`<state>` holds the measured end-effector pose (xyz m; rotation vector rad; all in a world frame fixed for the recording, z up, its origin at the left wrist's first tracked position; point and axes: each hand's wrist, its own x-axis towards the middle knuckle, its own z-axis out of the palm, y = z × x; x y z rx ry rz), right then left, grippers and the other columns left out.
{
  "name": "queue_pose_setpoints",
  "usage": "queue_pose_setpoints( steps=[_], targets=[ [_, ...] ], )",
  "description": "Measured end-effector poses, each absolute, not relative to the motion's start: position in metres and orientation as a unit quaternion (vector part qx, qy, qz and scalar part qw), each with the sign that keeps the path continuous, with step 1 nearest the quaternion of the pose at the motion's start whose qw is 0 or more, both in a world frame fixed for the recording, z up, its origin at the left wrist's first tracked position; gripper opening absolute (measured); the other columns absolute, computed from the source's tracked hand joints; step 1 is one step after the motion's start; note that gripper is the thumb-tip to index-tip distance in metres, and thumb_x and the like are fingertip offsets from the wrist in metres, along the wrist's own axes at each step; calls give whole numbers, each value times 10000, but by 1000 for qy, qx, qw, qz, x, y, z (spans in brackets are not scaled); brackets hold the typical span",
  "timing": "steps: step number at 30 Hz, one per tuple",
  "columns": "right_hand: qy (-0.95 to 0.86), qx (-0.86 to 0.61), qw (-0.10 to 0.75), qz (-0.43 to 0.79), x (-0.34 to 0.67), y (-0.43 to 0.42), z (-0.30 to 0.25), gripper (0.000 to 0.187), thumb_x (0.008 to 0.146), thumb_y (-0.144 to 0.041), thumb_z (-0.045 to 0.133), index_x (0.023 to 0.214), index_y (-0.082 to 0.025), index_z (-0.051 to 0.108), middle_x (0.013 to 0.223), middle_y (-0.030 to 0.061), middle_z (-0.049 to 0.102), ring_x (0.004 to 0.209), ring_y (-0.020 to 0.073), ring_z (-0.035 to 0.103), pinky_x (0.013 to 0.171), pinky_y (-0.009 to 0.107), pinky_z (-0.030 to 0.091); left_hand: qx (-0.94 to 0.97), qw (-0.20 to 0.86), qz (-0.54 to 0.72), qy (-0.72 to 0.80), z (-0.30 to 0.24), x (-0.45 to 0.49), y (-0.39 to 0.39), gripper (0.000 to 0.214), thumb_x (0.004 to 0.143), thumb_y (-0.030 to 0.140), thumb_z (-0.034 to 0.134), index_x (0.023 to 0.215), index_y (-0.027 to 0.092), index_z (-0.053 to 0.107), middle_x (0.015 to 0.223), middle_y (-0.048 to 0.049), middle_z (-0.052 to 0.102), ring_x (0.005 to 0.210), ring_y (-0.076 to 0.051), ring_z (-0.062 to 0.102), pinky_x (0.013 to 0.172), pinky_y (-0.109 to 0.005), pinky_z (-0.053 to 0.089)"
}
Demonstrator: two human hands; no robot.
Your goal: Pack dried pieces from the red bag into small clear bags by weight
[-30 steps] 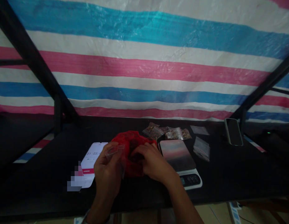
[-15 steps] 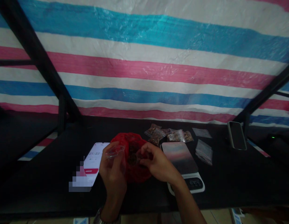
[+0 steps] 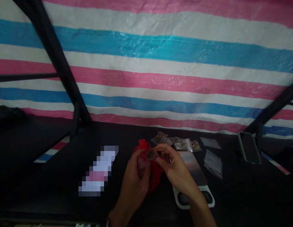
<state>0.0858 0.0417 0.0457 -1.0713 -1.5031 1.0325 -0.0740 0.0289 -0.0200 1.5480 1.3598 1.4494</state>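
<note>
My left hand (image 3: 135, 176) is closed around a small clear plastic bag (image 3: 143, 161), holding its mouth upward in front of a red mesh bag (image 3: 154, 173) on the black table. My right hand (image 3: 176, 165) pinches at the mouth of the clear bag, where small brown pieces (image 3: 150, 154) show. The red bag lies just behind and below both hands. A digital kitchen scale (image 3: 196, 178) sits directly right of my right hand, its front partly hidden by my wrist.
Several small filled clear bags (image 3: 177, 143) lie behind the scale, with empty clear bags (image 3: 213, 159) to their right. A dark phone (image 3: 249, 151) lies at the far right. A blurred-out patch (image 3: 99, 170) lies left of my hands. Black frame bars stand before a striped tarp (image 3: 160, 63).
Both hands have risen and come together: my right hand left the red bag and now pinches at the mouth of the clear bag. The view has shifted, so everything sits further right.
</note>
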Motion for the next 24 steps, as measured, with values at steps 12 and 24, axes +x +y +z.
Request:
queue_pose_setpoints(
  steps=[12,24],
  targets=[
    [-713,-448,419,339,80,26,55,425,838,-1,531,1077,-281,744,1162,23,718,1115,195,675,1004,343,490,694,215,488,484,-28,-73,32,426,1023,316,541,1431,199,570,1431,-186,680,1334,-319,659,1105,-558,555],
    [-701,-450,428,350,76,26,61,407,838,29,529,1039,-249,749,1178,43,706,1154,196,669,1051,341,492,707,19,412,574,-31,-78,31,617,995,314,619,1586,295,441,1532,-179,449,1409,-391,494,1098,-650,479]
  ],
)
